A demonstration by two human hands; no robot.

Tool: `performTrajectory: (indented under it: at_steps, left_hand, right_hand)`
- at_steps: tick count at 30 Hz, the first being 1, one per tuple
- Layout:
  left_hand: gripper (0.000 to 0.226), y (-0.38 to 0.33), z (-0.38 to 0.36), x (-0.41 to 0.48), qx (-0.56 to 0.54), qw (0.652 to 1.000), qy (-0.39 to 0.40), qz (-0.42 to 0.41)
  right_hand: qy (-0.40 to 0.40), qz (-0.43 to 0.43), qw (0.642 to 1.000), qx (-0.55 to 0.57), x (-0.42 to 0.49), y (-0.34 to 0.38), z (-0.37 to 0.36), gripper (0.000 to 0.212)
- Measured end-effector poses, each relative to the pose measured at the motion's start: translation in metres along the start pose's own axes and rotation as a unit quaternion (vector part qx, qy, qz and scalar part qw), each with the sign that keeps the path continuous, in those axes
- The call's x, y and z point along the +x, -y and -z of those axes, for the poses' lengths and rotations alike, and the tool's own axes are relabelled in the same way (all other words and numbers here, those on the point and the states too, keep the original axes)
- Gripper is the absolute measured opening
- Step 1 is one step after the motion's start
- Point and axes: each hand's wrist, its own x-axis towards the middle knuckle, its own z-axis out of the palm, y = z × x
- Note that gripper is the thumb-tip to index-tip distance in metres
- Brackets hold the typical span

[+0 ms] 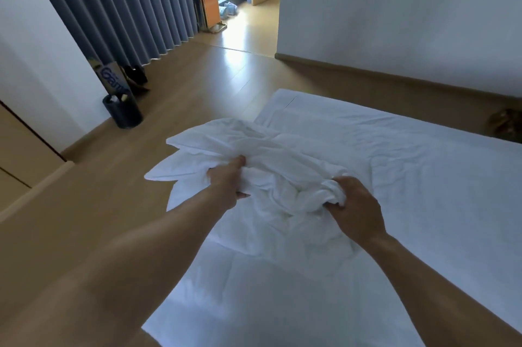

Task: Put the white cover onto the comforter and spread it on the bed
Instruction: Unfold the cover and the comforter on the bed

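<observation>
A: Nearest first; what lies under the arms?

B: A flat, quilted-looking white layer at six o'clock, which I take for the comforter [240, 284]; it rests on the near end of the bed [437, 171].

A: And the hands?

B: The left hand [226, 181] has its fingers curled tight into the bunched white cover [282, 177] at nine o'clock of the heap, thumb on top; the right hand [357, 207] is clenched on a twisted wad of the same cloth at four o'clock; both grasp, neither is slack.

A: Where does cover end and filling begin?

B: White on white; I cannot tell for sure; two padded corners jut out at ten o'clock.

A: So how to do this step well?

B: My judgement: find the cover's opening before pulling; seat one comforter corner fully into one cover corner; pinch both layers together there; then draw the cloth along flat, not in a wad.

A: Room to spread it?

B: The bed runs smooth toward two o'clock; beyond it, wood floor [197, 87], a dark bin [123, 112] at ten, a grey curtain [127, 2] at eleven.
</observation>
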Motion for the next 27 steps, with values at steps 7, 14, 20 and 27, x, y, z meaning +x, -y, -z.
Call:
performTrajectory:
  at_steps: [7, 14, 20, 27]
  left_hand:
    - [0.043, -0.099, -0.092, 0.013, 0.054, 0.992, 0.097, -0.064]
    - [0.043, -0.154, -0.142, 0.018, 0.125, 0.958, 0.218, -0.138]
    - [0.045, -0.134, -0.14, 0.037, 0.192, 0.942, 0.197, -0.194]
    - [0.054, -0.086, -0.08, 0.071, 0.287, 0.929, 0.147, -0.18]
  right_hand:
    - [-0.063, -0.039, 0.997, -0.008, 0.125, -0.012, 0.051, 0.05]
    - [-0.068, -0.13, 0.984, -0.102, 0.208, -0.017, 0.091, 0.07]
    - [-0.057, -0.1, 0.991, -0.074, 0.194, -0.018, 0.082, 0.067]
    - [0.096, -0.107, 0.988, -0.06, 0.142, -0.016, 0.021, 0.078]
